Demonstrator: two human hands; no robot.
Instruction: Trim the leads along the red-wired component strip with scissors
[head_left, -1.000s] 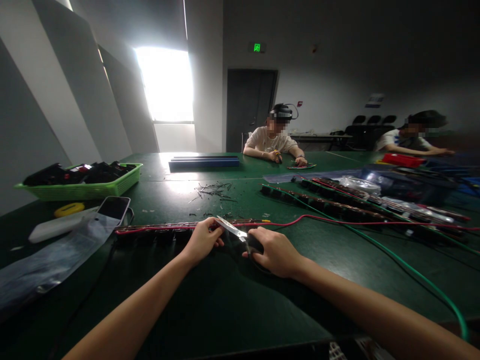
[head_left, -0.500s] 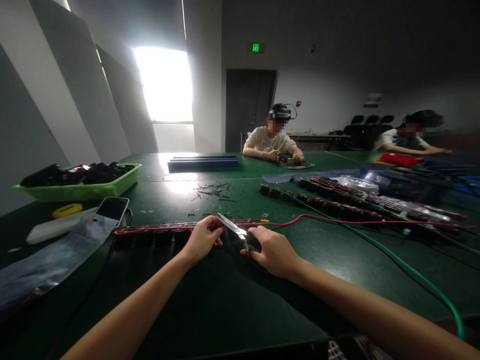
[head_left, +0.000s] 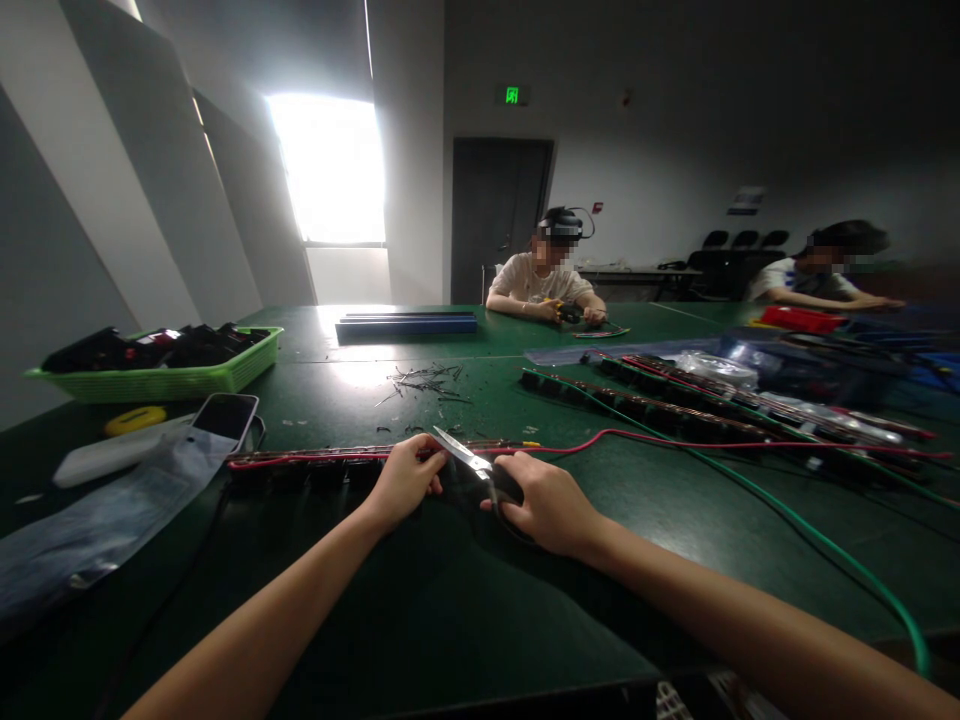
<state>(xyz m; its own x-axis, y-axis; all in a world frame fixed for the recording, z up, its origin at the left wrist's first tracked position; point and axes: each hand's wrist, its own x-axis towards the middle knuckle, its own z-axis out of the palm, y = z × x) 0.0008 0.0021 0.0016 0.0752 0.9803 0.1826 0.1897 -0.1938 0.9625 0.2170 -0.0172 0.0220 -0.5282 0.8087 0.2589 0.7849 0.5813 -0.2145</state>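
Observation:
My right hand [head_left: 551,505] grips a pair of scissors [head_left: 472,463] by the dark handles, with the blades pointing left toward the fingertips of the other hand. Thumb and fingers of my left hand [head_left: 409,478] are pinched together at a long black strip [head_left: 307,470] that carries wires; what sits between them is too small to make out. A red wire [head_left: 570,447] runs along this strip and on to the right across the table. Just past the scissors, a yellow-tipped wire end [head_left: 530,444] shows.
Black offcuts [head_left: 427,380] lie beyond my hands. To the left are a green basket [head_left: 255,365] of black parts, a phone [head_left: 225,418] and a plastic bag [head_left: 120,510]. More wired strips [head_left: 652,410] and a green wire [head_left: 810,530] lie right. Two people sit across the table.

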